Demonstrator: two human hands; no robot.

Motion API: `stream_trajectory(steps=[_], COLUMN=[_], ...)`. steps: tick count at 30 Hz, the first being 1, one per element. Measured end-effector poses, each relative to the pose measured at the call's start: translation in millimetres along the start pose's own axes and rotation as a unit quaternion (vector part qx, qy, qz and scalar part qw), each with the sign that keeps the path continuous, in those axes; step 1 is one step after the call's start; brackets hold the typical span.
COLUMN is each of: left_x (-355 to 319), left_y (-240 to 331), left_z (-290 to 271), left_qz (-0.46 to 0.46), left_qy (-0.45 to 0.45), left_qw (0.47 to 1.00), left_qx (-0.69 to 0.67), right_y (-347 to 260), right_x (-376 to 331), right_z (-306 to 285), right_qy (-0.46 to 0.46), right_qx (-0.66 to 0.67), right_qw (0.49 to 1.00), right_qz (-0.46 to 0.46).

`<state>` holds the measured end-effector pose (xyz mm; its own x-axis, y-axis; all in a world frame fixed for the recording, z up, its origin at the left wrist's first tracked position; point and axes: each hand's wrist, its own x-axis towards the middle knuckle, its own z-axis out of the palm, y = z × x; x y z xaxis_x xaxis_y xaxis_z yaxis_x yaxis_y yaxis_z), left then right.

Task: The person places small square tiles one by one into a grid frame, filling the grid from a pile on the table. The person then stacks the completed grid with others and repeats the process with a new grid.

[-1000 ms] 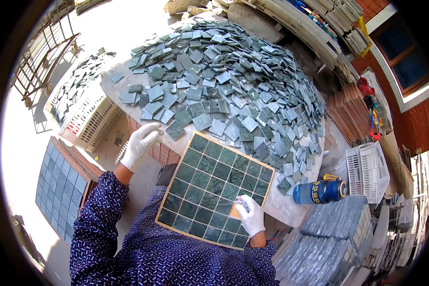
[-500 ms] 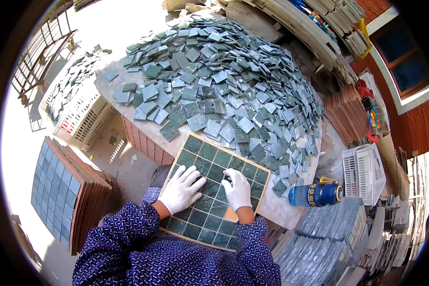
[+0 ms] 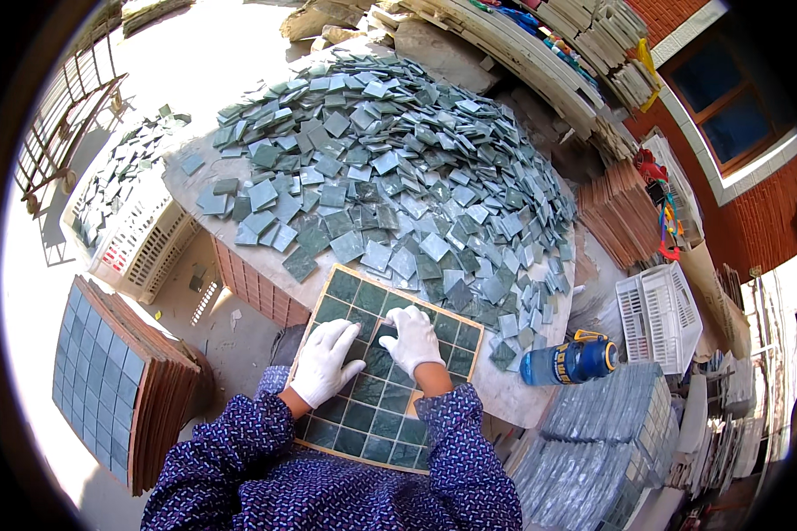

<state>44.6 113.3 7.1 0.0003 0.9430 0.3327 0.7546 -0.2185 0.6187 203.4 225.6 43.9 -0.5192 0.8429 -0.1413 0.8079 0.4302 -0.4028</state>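
Observation:
A shallow tray (image 3: 345, 453) with a pale wooden edge lies before me, filled with rows of square green stone tiles (image 3: 358, 416). One cell near my right wrist shows bare orange-tan base. My left hand (image 3: 324, 365), in a white glove, rests over the tray's left part with fingers stretched out and thumb apart. Farther up the tray, my white-gloved right hand (image 3: 411, 342) has bent fingers at a dark green tile (image 3: 384, 336), seemingly gripping its edge; the fingertips partly hide the contact. A brown gap shows beside that tile.
A big heap of loose tiles (image 3: 372, 168) covers the table (image 3: 496, 389) beyond the tray. A blue water bottle (image 3: 567, 361) stands at right, near a white crate (image 3: 655, 314) and wrapped tile stacks (image 3: 593, 442). Stacked trays (image 3: 142, 380) and a tile-filled crate (image 3: 146, 243) are at left.
My right hand has moved left and up the tray, away from beside the bare cell. My left hand has shifted slightly, its fingers now drawn closer together. The whole view has shifted a little.

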Motion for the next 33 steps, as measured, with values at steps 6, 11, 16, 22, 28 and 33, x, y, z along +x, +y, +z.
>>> stream_trajectory(steps=[6, 11, 16, 22, 28, 33], left_x=[16, 10, 8, 11, 13, 12], left_y=[-6, -7, -9, -15, -13, -14], left_z=[27, 29, 26, 29, 29, 28], left_qz=[-0.018, -0.096, -0.134, -0.158, -0.186, -0.188], left_qy=[-0.021, 0.012, -0.006, 0.029, 0.060, 0.032], left_qw=[0.982, 0.975, 0.961, 0.924, 0.870, 0.887], left_qx=[-0.185, -0.198, -0.241, -0.348, -0.453, -0.421], right_y=[-9, 78, 99, 37, 71, 59], right_x=[-16, 14, 37, 77, 52, -60], right_z=[-20, -39, -30, -29, -17, -30], right_qy=[-0.045, 0.246, 0.214, 0.131, 0.162, 0.053], right_qx=[0.160, 0.004, -0.026, -0.135, -0.052, 0.088], right_qw=[0.984, 0.965, 0.975, 0.964, 0.985, 0.995], right_qz=[-0.059, 0.089, 0.061, 0.190, 0.009, -0.009])
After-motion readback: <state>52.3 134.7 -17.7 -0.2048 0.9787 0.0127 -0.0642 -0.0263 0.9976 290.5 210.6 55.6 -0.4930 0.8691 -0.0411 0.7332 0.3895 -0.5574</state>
